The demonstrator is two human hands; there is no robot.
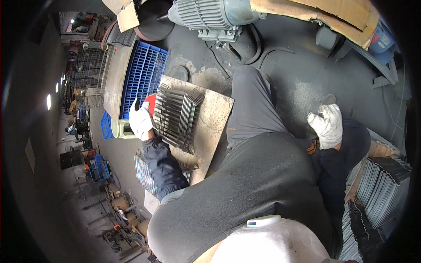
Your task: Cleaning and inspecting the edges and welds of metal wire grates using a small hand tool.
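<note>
1. Partly, the left hand (141, 122) hides a red object (151, 101); its grip I cannot tell.
2. Right hand (328, 126) curls closed, palm unseen.
3. Thin, dark metal pieces (174, 116) sit closely ranked on a board (215, 111).

1 grey motor (208, 14), brown cardboard (335, 14), blue crate (146, 65)

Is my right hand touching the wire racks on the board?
Apart: the head view shows your left leg between the right hand and the racks.
</note>
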